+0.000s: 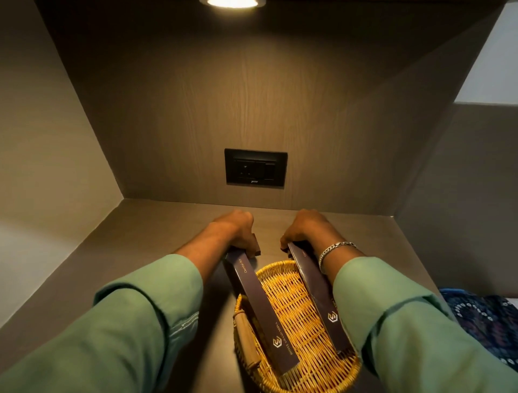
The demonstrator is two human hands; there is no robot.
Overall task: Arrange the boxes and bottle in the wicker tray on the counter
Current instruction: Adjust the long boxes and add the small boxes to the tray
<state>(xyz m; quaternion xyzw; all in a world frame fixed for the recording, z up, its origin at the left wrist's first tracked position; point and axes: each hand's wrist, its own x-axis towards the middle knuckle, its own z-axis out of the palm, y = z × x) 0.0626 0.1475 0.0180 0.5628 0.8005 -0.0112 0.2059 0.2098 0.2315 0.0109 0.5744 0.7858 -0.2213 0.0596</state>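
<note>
We had our left hand (238, 227) clenched on the far end of the Dental Kit box (259, 311) and our right hand (305, 227) on its twin box (322, 303), both slanting into the wicker tray (297, 373) near the desk's (157, 238) front edge, and judged them light, stiff cartons best gripped by their long sides.

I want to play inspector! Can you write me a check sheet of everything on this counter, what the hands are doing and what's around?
Surface: brown counter in a lit niche, bare apart from the tray.
Job's things: wicker tray on the counter; left box marked Dental Kit and right box, both long, dark, slanting into the tray with far ends raised. No bottle seen.
Clutter: nothing seen.
Hands: left hand grips the left box's far end; right hand, bracelet on its wrist, grips the right box's far end.
Cables: nothing seen.
Surroundings: black socket on the back wall, lamp overhead, patterned cloth at right.
</note>
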